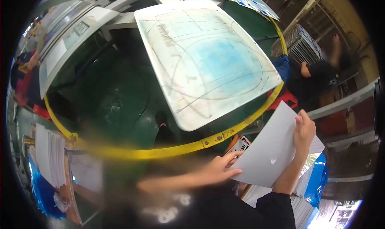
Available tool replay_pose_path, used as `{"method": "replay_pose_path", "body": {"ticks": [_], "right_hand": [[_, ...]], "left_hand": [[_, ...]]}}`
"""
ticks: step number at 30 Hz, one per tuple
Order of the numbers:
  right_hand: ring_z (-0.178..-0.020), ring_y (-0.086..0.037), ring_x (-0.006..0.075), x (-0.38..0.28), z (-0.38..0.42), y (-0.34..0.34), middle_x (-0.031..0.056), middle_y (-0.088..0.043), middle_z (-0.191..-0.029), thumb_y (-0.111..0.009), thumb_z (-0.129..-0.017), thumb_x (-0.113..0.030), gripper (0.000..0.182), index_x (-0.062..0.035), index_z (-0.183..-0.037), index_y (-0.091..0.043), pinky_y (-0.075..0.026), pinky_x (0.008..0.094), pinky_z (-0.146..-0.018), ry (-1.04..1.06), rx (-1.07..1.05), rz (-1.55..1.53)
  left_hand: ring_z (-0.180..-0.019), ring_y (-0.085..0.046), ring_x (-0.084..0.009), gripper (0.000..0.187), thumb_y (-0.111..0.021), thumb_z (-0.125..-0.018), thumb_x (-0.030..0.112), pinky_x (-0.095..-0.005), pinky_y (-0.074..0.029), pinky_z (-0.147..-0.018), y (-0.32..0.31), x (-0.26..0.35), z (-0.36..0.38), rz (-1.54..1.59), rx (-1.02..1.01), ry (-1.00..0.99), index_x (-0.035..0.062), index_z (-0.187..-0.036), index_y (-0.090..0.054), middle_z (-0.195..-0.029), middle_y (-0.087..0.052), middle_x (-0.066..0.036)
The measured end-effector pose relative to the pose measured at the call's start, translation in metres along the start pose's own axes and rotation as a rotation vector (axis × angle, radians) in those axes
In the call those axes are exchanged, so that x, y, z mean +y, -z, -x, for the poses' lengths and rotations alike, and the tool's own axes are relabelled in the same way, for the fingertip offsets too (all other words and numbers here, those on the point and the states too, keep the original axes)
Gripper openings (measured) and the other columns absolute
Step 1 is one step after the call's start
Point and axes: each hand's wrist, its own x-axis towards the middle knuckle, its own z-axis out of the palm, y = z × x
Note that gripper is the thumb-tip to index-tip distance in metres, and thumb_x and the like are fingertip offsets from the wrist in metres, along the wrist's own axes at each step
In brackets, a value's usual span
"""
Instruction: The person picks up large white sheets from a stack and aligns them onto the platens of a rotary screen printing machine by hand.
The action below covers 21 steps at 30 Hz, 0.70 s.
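Note:
A plain pale grey sheet (pixel 266 148) is held up at a slant at the lower right. My right hand (pixel 304 132) grips its right edge, thumb on the near face, the other fingers partly hidden behind. At the sheet's lower left corner is my left hand (pixel 222 169), with the corner between its thumb and fingers. Beyond the yellow rail is a white platen board (pixel 176 88) with rounded corners, blue stains and dark drawn lines; neither hand touches it. Below the held sheet, a stack of sheets (pixel 302 213) is partly covered by my arm.
A curved yellow rail (pixel 176 150) runs between me and the board. Other boards (pixel 76 40) stand around the ring. At the lower left stands a pile of white sheets (pixel 50 157). Another person (pixel 321 74) is by a rack of panels (pixel 300 44) at the right.

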Motion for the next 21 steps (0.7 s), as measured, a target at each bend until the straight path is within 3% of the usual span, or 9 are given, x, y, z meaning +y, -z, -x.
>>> {"method": "replay_pose_path", "body": {"ticks": [3,4,7,8,9,13,14,16,21], "right_hand": [[-0.047,-0.036,0.0251,-0.044,-0.023,-0.021,0.0122,-0.037,-0.053,-0.035,-0.084,-0.072,0.071,-0.0025,-0.072,-0.046,-0.03,0.0367,-0.048,0.078,0.062,-0.084],[-0.057,-0.042,0.0229,-0.05,-0.024,-0.022,0.0119,-0.046,-0.063,-0.029,-0.084,-0.075,0.075,-0.0034,-0.083,-0.054,-0.033,0.0357,-0.056,0.025,-0.049,-0.051],[-0.079,-0.047,0.0226,-0.075,-0.025,-0.031,0.0124,-0.054,-0.086,-0.021,-0.083,-0.077,0.085,-0.0031,-0.103,-0.058,-0.035,0.0359,-0.071,0.206,0.073,-0.152],[-0.098,-0.044,0.0248,-0.071,-0.024,-0.029,0.0136,-0.052,-0.108,-0.014,-0.082,-0.078,0.094,-0.0023,-0.125,-0.05,-0.032,0.0381,-0.085,0.225,0.0,-0.103],[-0.11,-0.044,0.0289,-0.063,-0.026,-0.028,0.0147,-0.052,-0.116,-0.016,-0.083,-0.076,0.092,-0.0033,-0.132,-0.044,-0.03,0.0392,-0.097,0.24,0.085,-0.05],[-0.127,-0.038,0.0317,0.037,-0.004,-0.043,0.0168,-0.049,-0.125,-0.045,-0.09,-0.058,0.073,-0.0013,-0.137,-0.037,-0.028,0.0413,-0.105,-0.167,0.026,-0.211],[-0.124,-0.04,0.0299,0.039,0.002,-0.046,0.0167,-0.049,-0.124,-0.05,-0.09,-0.05,0.069,-0.0007,-0.136,-0.038,-0.029,0.04,-0.103,-0.195,-0.122,-0.331],[-0.12,-0.045,0.0263,0.033,0.006,-0.056,0.0163,-0.051,-0.122,-0.059,-0.09,-0.036,0.06,0.0007,-0.133,-0.039,-0.032,0.0373,-0.101,-0.249,-0.428,-0.562],[-0.109,-0.05,0.0217,-0.021,-0.022,-0.138,0.016,-0.053,-0.117,-0.064,-0.088,-0.02,0.046,0.0058,-0.119,-0.045,-0.035,0.0318,-0.098,-0.164,-0.197,-0.594]], "left_hand": [[-0.107,-0.056,-0.0176,0.039,-0.056,-0.089,0.006,-0.0285,-0.044,-0.09,0.013,0.006,0.008,-0.033,0.086,0.122,-0.0001,-0.127,-0.048,-0.121,-0.057,-0.014],[-0.105,-0.056,-0.016,0.037,-0.055,-0.09,0.005,-0.0279,-0.044,-0.09,0.02,0.003,0.014,0.005,0.102,0.118,-0.001,-0.126,-0.049,-0.119,-0.058,-0.012],[-0.103,-0.055,-0.0126,0.035,-0.053,-0.091,0.003,-0.0274,-0.044,-0.09,0.04,-0.005,0.032,0.037,0.229,0.065,-0.003,-0.125,-0.048,-0.115,-0.06,-0.009],[-0.103,-0.055,-0.0123,0.035,-0.053,-0.091,0.003,-0.0275,-0.043,-0.09,0.047,-0.008,0.034,0.077,0.273,0.036,-0.0033,-0.125,-0.048,-0.115,-0.06,-0.009],[-0.103,-0.055,-0.012,0.036,-0.052,-0.091,0.002,-0.0277,-0.043,-0.091,0.054,-0.01,0.036,0.115,0.315,0.006,-0.0037,-0.126,-0.047,-0.115,-0.06,-0.009],[-0.107,-0.055,-0.0134,0.037,-0.052,-0.091,0.001,-0.0286,-0.044,-0.092,0.093,-0.014,0.033,0.388,0.491,-0.068,-0.0037,-0.127,-0.044,-0.117,-0.059,-0.011],[-0.103,-0.058,-0.0157,0.043,-0.053,-0.091,0.001,-0.0297,-0.046,-0.09,0.099,-0.033,0.029,0.503,0.53,-0.233,-0.0024,-0.131,-0.038,-0.112,-0.061,-0.014],[-0.1,-0.06,-0.017,0.049,-0.055,-0.09,0.001,-0.0305,-0.047,-0.088,0.113,-0.026,0.034,0.562,0.663,-0.24,-0.0014,-0.134,-0.033,-0.107,-0.063,-0.016],[-0.095,-0.063,-0.02,0.064,-0.06,-0.086,0.002,-0.0331,-0.049,-0.086,0.165,-0.018,0.038,0.416,0.824,-0.291,0.0037,-0.14,-0.024,-0.1,-0.065,-0.02]]}}
